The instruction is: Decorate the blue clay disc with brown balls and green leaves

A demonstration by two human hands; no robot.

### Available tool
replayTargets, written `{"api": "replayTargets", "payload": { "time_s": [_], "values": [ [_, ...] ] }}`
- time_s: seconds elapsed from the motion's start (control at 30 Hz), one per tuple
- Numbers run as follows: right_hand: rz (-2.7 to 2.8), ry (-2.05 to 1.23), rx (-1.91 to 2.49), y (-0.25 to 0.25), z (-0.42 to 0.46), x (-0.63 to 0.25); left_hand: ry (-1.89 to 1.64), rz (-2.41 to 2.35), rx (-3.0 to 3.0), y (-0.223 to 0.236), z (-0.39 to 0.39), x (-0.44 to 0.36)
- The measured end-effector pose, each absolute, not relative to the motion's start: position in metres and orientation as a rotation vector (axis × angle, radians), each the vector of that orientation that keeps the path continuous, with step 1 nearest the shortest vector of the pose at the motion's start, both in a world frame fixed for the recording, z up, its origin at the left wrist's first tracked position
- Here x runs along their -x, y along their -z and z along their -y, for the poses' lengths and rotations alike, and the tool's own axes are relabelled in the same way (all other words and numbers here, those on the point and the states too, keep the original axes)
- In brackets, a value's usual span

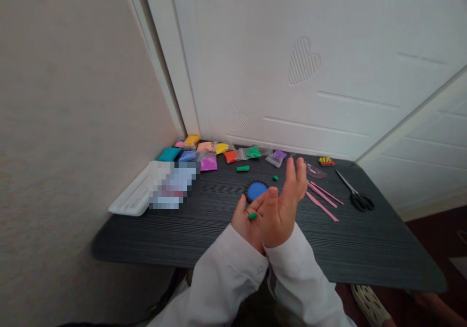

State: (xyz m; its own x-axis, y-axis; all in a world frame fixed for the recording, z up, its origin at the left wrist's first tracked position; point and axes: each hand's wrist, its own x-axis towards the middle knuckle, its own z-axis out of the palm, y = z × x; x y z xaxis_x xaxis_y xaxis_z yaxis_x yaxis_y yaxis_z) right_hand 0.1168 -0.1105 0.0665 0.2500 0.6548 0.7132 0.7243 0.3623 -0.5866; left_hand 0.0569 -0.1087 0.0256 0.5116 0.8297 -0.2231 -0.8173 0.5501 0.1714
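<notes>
My left hand (248, 220) lies palm up above the dark table (365, 254), with a small green clay piece (252, 216) resting on it. My right hand (282, 205) stands edge-on against the left palm, fingers stretched out, pressing beside the clay. Just beyond the hands a blue clay disc with a dark scalloped rim (256, 190) lies on the table. A green clay roll (242, 168) and a tiny green bit (275, 177) lie further back.
Several bags of coloured clay (207, 161) line the back edge by the white door. A white tray (133, 198) sits at the left. Pink modelling tools (323, 198), scissors (355, 194) and a small coloured packet (326, 161) lie to the right.
</notes>
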Motion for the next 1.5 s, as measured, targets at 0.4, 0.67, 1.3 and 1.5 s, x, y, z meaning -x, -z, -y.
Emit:
{"api": "replayTargets", "payload": {
  "time_s": [0.4, 0.67, 1.3, 1.5],
  "values": [
    [2.059, 0.067, 1.275, -0.051, 0.114, -0.152, -0.861, -0.256, -0.080, -0.043, 0.088, -0.036],
    [2.209, -0.111, 1.106, -0.049, 0.094, -0.155, -0.816, -0.324, -0.072, -0.051, 0.070, -0.030],
    [1.882, -0.403, 1.097, -0.037, 0.075, -0.176, -0.974, -0.804, -1.258, -0.036, 0.048, -0.006],
    [1.911, -0.396, 1.100, -0.033, 0.074, -0.177, -0.943, -0.887, -1.212, -0.038, 0.047, -0.012]
  ]
}}
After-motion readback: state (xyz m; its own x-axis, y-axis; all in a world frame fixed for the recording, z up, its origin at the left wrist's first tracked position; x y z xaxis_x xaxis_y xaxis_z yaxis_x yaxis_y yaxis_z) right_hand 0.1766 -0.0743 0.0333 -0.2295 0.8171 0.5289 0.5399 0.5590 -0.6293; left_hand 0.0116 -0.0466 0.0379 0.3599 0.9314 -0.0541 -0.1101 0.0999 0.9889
